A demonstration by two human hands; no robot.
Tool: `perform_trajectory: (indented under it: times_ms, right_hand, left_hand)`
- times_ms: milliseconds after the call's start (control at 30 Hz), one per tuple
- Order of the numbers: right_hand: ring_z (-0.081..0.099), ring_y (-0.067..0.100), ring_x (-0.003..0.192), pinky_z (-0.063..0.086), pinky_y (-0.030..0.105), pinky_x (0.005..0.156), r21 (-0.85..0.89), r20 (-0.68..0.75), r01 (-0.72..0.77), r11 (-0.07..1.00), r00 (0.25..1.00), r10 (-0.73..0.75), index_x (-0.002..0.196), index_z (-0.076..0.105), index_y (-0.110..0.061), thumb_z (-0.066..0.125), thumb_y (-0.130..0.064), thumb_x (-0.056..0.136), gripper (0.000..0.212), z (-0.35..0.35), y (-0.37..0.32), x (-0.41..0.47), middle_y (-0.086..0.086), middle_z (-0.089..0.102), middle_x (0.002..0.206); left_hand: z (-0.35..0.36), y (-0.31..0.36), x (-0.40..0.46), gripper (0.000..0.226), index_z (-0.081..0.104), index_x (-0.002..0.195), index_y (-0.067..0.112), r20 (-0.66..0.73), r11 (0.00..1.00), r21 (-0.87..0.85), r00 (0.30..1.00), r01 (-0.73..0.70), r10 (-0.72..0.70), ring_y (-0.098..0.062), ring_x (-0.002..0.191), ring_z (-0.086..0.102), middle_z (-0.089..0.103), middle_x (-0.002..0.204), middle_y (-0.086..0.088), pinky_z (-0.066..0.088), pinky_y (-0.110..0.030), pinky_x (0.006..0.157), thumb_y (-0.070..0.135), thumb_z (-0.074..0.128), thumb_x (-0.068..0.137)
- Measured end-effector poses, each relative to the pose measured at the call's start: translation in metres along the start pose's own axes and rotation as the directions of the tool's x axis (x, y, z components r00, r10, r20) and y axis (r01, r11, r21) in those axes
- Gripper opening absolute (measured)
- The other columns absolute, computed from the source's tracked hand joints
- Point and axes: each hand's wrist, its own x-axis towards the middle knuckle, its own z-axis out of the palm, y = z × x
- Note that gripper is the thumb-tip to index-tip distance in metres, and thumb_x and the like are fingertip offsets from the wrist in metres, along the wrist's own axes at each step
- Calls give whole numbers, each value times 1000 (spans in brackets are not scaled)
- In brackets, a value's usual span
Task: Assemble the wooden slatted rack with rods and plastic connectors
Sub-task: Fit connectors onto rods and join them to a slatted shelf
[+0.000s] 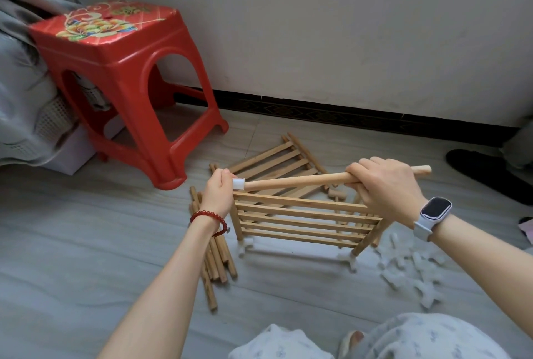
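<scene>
Head view is showing loose rods (217, 257) lying on the floor at lower centre, white plastic connectors (409, 269) lying scattered at lower right. At centre, the left hand (217, 194) is pinching a white connector (238, 183) on a rod (294, 181), its fingers curled, while the right hand (386, 185) is gripping that rod above the standing slatted rack (302, 221). Farther back, a second slatted panel (277, 162) is lying flat, a red stool (121, 81) standing at upper left.

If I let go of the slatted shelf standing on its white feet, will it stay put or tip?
Probably tippy: the slatted shelf stands on thin legs in small white connectors, a narrow footing. It looks light, being thin slats with gaps, so a nudge from the rod could shift it. The smooth floor may let the feet slide.
</scene>
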Motion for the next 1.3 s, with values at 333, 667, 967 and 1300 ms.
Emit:
perform_trajectory:
  times_ms: [333, 667, 967, 1300]
  right_hand:
    - [62, 19, 64, 27, 23, 47, 130, 162, -34, 991, 987, 13, 102, 62, -22, 57, -37, 89, 20, 16, -10, -4, -6, 65, 82]
    - [54, 17, 62, 35, 28, 55, 286, 299, -88, 954, 954, -1, 96, 63, -23, 47, -46, 92, 28, 30, -15, 22, -8, 61, 72]
    - [48, 3, 61, 35, 19, 54, 380, 494, -243, 893, 869, 26, 107, 63, -34, 49, -48, 91, 25, 38, -8, 28, -13, 55, 67]
    - [43, 17, 117, 40, 33, 90, 129, 577, -454, 882, 757, 305, 141, 28, -25, 56, -53, 85, 70, 14, 54, -45, -4, 44, 130]
  left_hand:
    - [-1, 0, -2, 33, 46, 70, 19, -13, 1000, -8, 1000, 3, -3, -13, 61, 38, 40, 67, 2, 31, -28, 57, 20, 30, 99]
    - [-6, 0, 3, 30, 42, 72, 15, 8, 999, 42, 1000, 11, -12, -13, 62, 35, 37, 69, 2, 28, -29, 58, 20, 29, 98]
    - [4, 6, 3, 36, 33, 66, 18, -38, 970, 239, 998, -37, 47, -19, 61, 37, 36, 60, 2, 29, -32, 61, 26, 27, 100]
    - [52, 48, -26, 32, 65, 89, 18, 229, 416, 802, 864, -429, 448, -22, 93, 59, 65, 88, 3, 26, -50, 104, 33, 38, 98]
